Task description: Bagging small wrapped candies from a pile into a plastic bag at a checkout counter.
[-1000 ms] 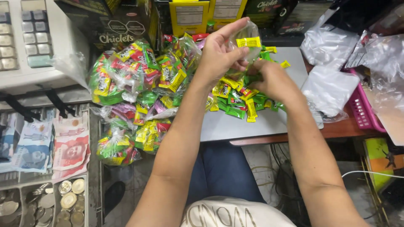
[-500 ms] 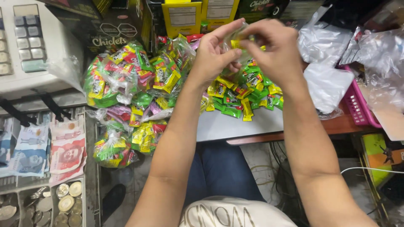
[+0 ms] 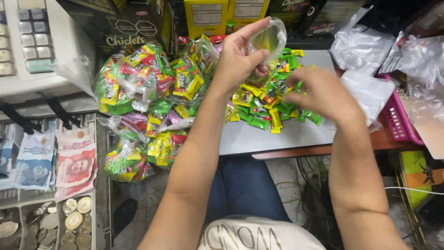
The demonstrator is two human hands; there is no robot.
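We observe the left hand (image 3: 240, 58) raised above the grey counter (image 3: 277, 136), its thumb and fingers pinched shut on a small clear plastic bag (image 3: 269, 39), which stands upright and open-mouthed between them. The bag sits above the loose pile of green and yellow wrapped candies (image 3: 270, 104) spread on the counter. The right hand (image 3: 323, 95) hovers just over that pile, palm down, fingers curled together; we cannot tell whether it has hold of a candy, as the fingertips are hidden from the head view.

To the left of the left forearm lies a heap of filled candy bags (image 3: 148, 88), knotted, holding mixed yellow, green, red and purple pieces. Beyond it we note a cash register keypad (image 3: 21, 41) and, below that, an open cash drawer (image 3: 14, 199) with banknotes (image 3: 74, 164) and coins (image 3: 76, 217). To the right of the right hand lie empty clear plastic bags (image 3: 365, 88) beside a pink basket (image 3: 400, 122). Yellow cartons (image 3: 206, 16) stand at the far edge of the counter.
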